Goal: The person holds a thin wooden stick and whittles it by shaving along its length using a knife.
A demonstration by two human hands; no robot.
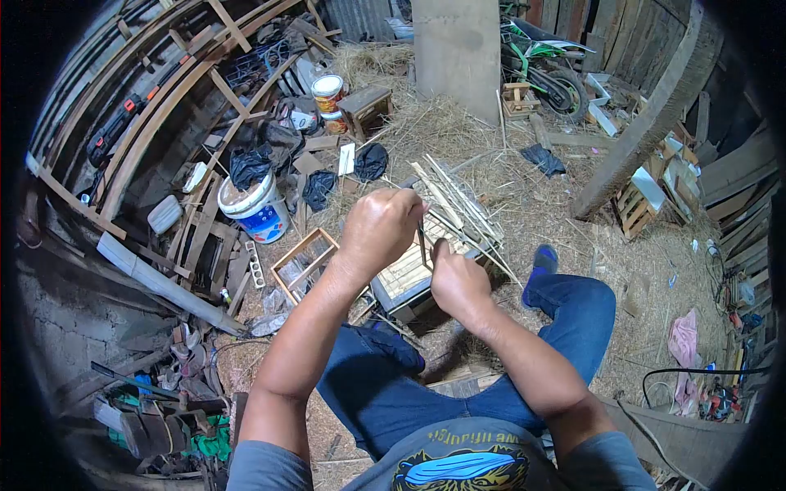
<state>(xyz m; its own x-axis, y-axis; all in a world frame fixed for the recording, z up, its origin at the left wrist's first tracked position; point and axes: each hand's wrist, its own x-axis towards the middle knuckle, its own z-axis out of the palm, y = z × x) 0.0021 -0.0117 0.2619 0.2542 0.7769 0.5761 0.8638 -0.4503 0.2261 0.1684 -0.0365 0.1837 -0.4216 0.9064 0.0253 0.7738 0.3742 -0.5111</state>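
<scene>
My left hand [381, 225] is closed in a pinch, raised in front of me. From its fingertips a thin dark blade-like piece [423, 243] runs down to my right hand [460, 282]. My right hand is closed too, its thumb upright beside the lower end of that piece. Whether it is a knife or a strip, I cannot make out. Below both hands stands a low box-like stand [407, 304] with pale slats on top. Split bamboo strips [458, 200] lie in a bundle across its far side.
A wooden tray frame [304, 263] sits left of the stand. Farther left is a white bucket [254, 214] with a black bag on it. A small wooden stool [366, 106] stands beyond. A slanting post [647, 114] rises at right, and a green motorbike [544, 69] is parked at the back.
</scene>
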